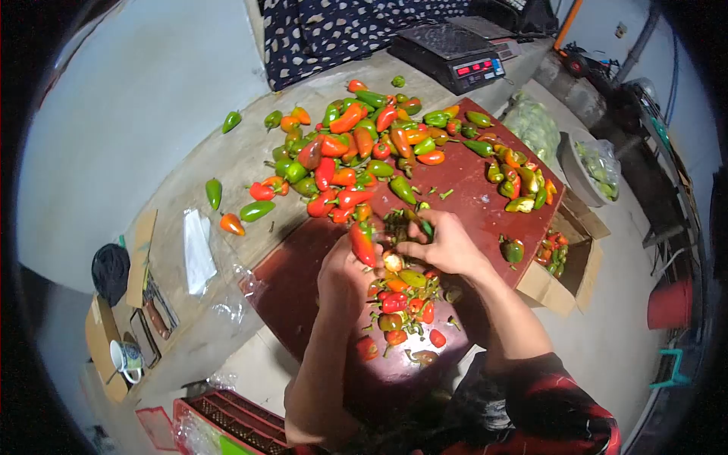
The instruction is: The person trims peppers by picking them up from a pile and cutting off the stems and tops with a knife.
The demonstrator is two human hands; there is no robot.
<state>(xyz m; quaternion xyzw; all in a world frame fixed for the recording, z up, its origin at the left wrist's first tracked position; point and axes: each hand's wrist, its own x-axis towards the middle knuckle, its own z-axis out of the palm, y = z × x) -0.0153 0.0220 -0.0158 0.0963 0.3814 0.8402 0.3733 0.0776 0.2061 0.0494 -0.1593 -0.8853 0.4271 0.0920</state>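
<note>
Just above the near half of the dark red tabletop [292, 262], we had a red pepper [362, 246], tilted, its tip pointing down toward us. Our left hand [337, 273] was closed around it, thumb side up. Close beside it, our right hand [447, 246] was curled with the fingers bent inward, next to something dark green [427, 230]; we could not tell whether it gripped that or anything else. Under and in front of our hands lay small peppers and scraps [394, 303], red, green and yellowish. Beyond them we saw a large heap of peppers [345, 144], spread from the tabletop onto the pale ledge [174, 189]. To the right we had a smaller cluster of peppers [523, 178] and, nearer us, a single dark green pepper [513, 250]. Beside that edge stood an open cardboard box [588, 273] with more peppers inside. Farther off we saw a scale [447, 57] with red digits, near a patterned dark cloth [326, 38]. On our left lay a white strip [199, 254], with a mug [129, 360] lower down.
</note>
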